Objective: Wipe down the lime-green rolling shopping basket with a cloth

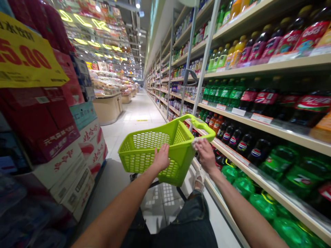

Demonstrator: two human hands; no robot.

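A lime-green plastic shopping cart (178, 165) with a perforated basket stands in front of my knees, turned sideways in the aisle. My left hand (162, 157) is on the near side of the basket, its fingers closed over the top rim. At the cart's right end, just below the green handle (207, 128), my right hand (206, 155) pinches a crumpled white wad (198, 140), which looks like tissue or cloth. The wad is pressed against the corner of the cart. Part of it is hidden by my fingers.
Shelves of soda bottles (234, 91) run along the right, close to my right arm. Stacked drink cartons (64, 155) with a yellow price sign (28, 55) crowd the left. A tiled aisle (141, 103) leads ahead past a rounded display counter (108, 106).
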